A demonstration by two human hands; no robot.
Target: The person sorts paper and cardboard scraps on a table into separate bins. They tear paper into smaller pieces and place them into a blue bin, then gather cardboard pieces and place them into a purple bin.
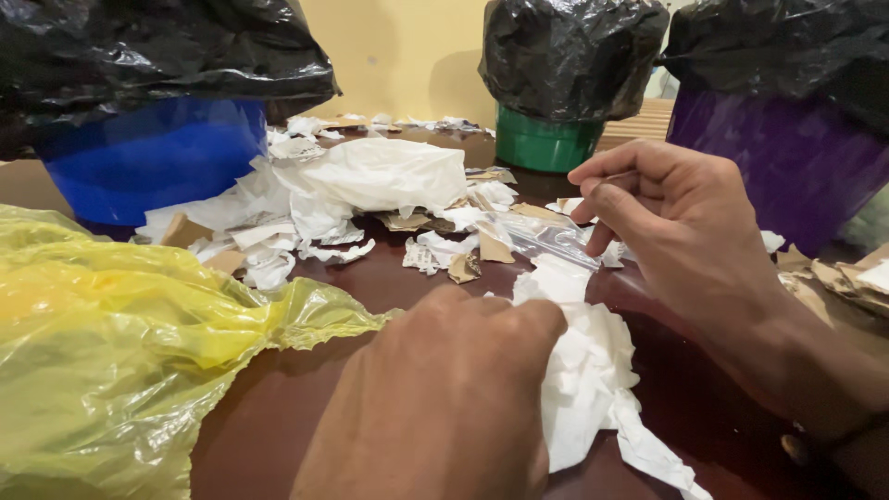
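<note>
- Three bins at the back of the frame, each lined with a black bag: blue bin (157, 157) upper left, green bin (542, 141) upper centre, purple bin (787, 167) upper right; contents hidden behind the crumpled liners.
- Yellow plastic bag (111, 361) filling the lower left, mouth sagging toward centre frame; contents not visible.
- Left hand (444, 398) at lower centre, fingers curled shut, pressing on the crumpled white tissue (583, 370) lying on the dark brown desk (269, 398).
- Tissue just right of the left hand, long axis running from centre frame down toward the lower right edge, a torn tail trailing at the bottom.
- Right hand (685, 222) raised at right of centre, fingers (602, 199) pinched together; cannot tell what, if anything, sits in the pinch.
- Clear plastic wrapper (546, 243) flat on the desk below the right hand.
- Heap of paper and cardboard scraps (352, 204) across the centre.
- Bare desk between bag and left hand; more cardboard bits (857, 278) at the right edge.
</note>
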